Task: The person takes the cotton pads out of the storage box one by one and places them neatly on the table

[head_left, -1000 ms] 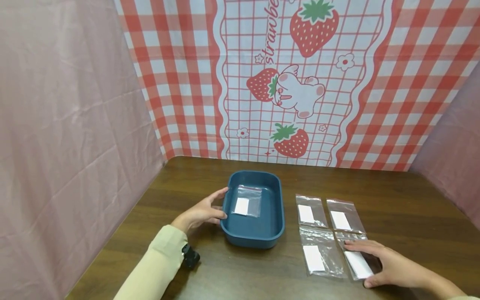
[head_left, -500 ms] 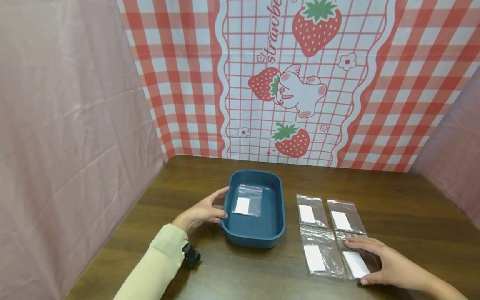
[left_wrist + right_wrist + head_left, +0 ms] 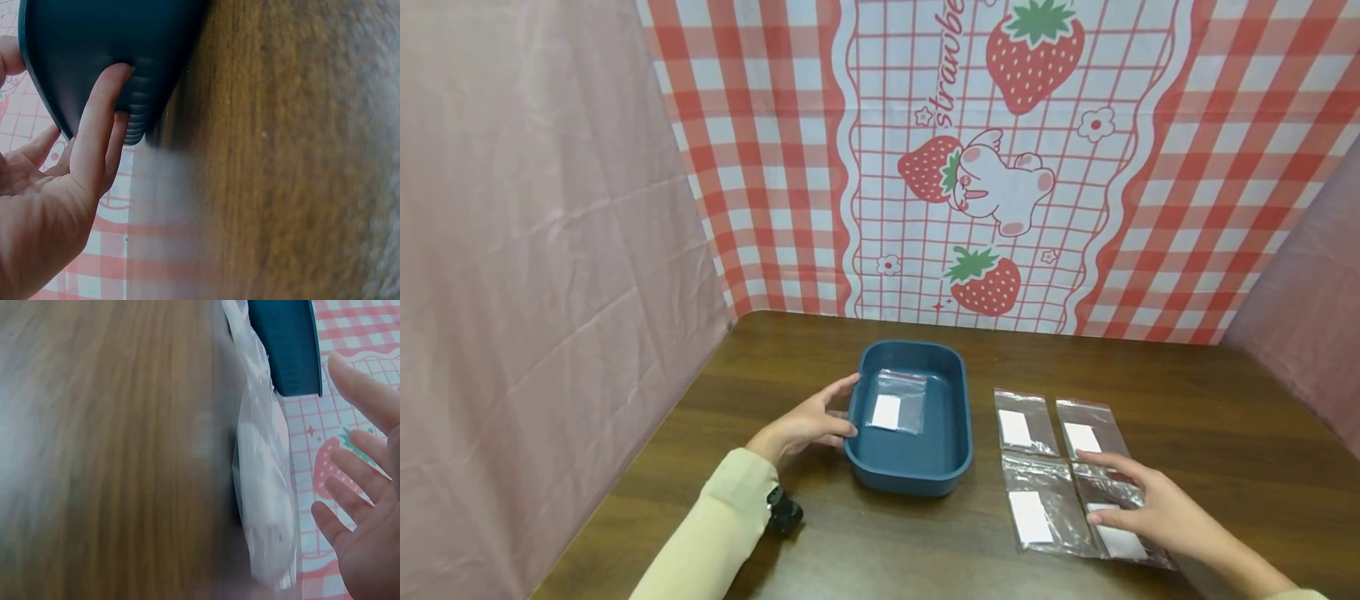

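In the head view, one clear bag (image 3: 910, 406) with a white piece in it lies flat in the blue tub (image 3: 912, 486); four more bags (image 3: 1028, 512) lie outside, on the brown table (image 3: 925, 550), in two rows of two; so it looks like one bag is in and four are left. The left hand (image 3: 808, 422) is at the side of the tub; the right hand (image 3: 1165, 508) is over the near right bag (image 3: 1123, 546), with its thumb and pointing finger apart.

In the left wrist view, the left hand has its fingers rather straight and touching the outside of the tub; it seems to be keeping the tub steady.

In the right wrist view, the right hand has its fingers spread out and holds nothing; there is a gap between it and the puffy bag beside it; that bag lies on the table, so picking it up seems not done yet.
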Demonstrator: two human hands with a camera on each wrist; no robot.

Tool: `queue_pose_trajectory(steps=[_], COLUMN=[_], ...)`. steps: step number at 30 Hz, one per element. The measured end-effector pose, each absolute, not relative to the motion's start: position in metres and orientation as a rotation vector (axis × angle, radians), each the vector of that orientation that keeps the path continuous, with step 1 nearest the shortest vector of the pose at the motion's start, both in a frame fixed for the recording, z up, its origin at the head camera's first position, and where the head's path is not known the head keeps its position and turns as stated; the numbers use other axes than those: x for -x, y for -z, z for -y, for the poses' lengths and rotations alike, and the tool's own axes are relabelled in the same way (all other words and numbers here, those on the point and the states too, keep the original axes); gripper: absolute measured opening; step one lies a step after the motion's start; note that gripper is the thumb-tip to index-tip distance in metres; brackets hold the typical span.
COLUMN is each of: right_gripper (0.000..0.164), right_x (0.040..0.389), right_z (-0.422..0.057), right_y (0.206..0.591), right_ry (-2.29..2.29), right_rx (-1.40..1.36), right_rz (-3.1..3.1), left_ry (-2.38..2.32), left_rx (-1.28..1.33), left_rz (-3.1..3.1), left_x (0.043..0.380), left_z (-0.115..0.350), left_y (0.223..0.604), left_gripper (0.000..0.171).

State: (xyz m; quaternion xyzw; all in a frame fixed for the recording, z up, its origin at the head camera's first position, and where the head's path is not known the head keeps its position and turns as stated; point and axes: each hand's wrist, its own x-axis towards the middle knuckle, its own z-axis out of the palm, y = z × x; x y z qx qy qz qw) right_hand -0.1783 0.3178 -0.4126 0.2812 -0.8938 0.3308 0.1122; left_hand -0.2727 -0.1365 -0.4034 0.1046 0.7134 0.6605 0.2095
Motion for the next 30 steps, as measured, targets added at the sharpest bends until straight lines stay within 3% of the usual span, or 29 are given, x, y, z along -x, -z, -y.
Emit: queue_pose_trajectory(steps=[9,30], right_gripper=[0.059,0.052], right_x=[0.187,0.216], right_z=[-0.298,-0.245], right_y=[0.412,0.404], right_ry=[-1.051,-1.422], right_rx=[-0.654,-0.531], right_rz=[2.667,2.533], left_ry=[-1.837,-1.868], left_rx=[-0.274,-0.329], left_rz=[-1.998,-1.949], left_x=[0.273,0.273], left_z=[0.137,0.137], left_y=[0.405,0.405], left_gripper=[0.087,0.089])
